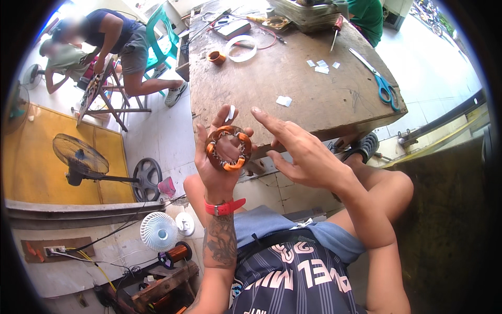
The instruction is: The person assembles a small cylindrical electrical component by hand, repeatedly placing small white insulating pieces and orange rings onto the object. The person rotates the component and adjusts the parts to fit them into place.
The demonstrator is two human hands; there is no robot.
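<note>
My left hand [215, 175], palm up, grips a small motor stator [232, 166], a ring with orange-copper windings set around its inner edge. The palm shows through the open middle of the ring. A small white slip [231, 112] sits at the fingertips of the same hand, just above the stator. To the right of it, my right hand [311, 157] is raised with fingers extended and thumb apart, holding nothing visible. Beyond both hands, folded white slips [284, 101] and several smaller white pieces [322, 67] lie on the wooden table [261, 78].
Blue-handled scissors [386, 90] lie by the table's right edge, near a red-handled screwdriver [336, 32]. A copper coil [216, 57] and white ring [228, 51] are farther left. A standing fan [78, 157] and wire spool [177, 253] are at left; two people are beyond.
</note>
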